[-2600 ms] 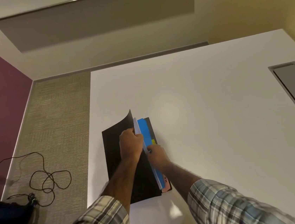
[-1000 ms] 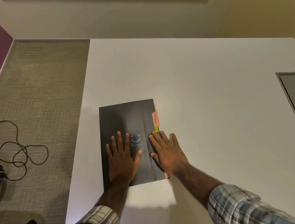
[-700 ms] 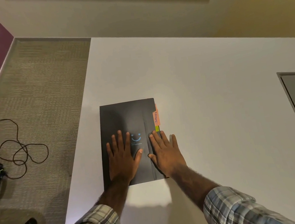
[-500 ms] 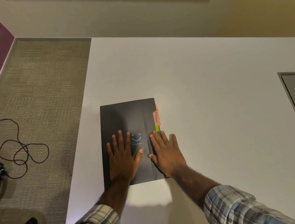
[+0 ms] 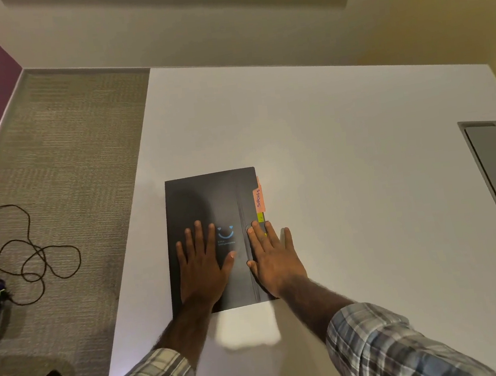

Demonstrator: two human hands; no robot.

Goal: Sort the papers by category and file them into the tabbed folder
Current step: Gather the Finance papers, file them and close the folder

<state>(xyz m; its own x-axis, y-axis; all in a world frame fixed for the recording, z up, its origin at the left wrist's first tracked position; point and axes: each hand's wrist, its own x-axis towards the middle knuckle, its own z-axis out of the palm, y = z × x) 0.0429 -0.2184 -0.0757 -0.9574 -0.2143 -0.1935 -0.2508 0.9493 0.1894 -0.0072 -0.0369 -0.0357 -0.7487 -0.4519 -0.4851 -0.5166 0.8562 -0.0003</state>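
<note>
Left grip [image 5: 202,270]: I logged it flat, fingers straight and spread, on the black folder [image 5: 207,198]. Right grip [image 5: 275,262]: likewise flat, over the folder's right edge. Folder: closed, lying on bench [image 5: 362,174]. Pink tab [image 5: 258,197], seemingly marked "Sports", protruded right.

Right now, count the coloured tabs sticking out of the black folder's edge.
2. A pink tab marked Sports juts from the folder's right edge; a yellow-green tab sits just nearer the person. The right hand covers the edge further down, so more may be hidden.
</note>
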